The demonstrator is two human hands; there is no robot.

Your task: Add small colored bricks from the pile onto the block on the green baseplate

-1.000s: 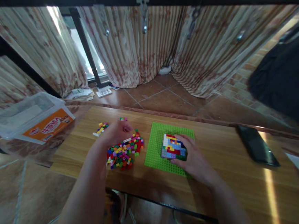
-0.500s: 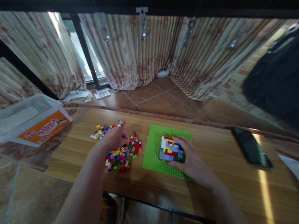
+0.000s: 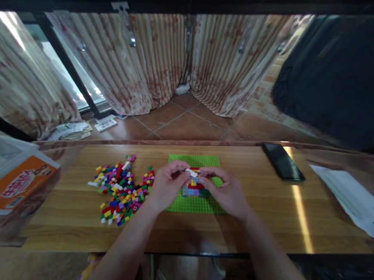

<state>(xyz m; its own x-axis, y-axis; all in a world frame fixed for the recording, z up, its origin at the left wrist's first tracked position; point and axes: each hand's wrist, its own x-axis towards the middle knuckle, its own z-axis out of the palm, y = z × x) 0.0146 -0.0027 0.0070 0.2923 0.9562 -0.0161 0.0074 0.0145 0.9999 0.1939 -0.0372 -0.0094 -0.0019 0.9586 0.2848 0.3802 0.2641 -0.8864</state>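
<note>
A small white toy brick (image 3: 191, 172) is pinched between the thumb and fingers of my left hand (image 3: 169, 184). The thumb and index finger of my right hand (image 3: 226, 192) close in at the brick's right end. Just beneath them a block built of many-coloured bricks (image 3: 194, 186) stands on the green baseplate (image 3: 182, 205), its top and right side partly covered by my fingers. Left of my left hand lies a spread pile of loose coloured bricks (image 3: 121, 193).
At the left stands a clear plastic box (image 3: 8, 147) with an orange label. A black phone (image 3: 283, 162) lies toward the back right of the wooden table (image 3: 195, 235), and white paper (image 3: 348, 191) is at its right end. Striped curtains hang beyond.
My left hand has left the loose bricks and come right, over the built block, with a white brick. My right hand's fingers have shifted from the block's side to the white brick. The view has turned right.
</note>
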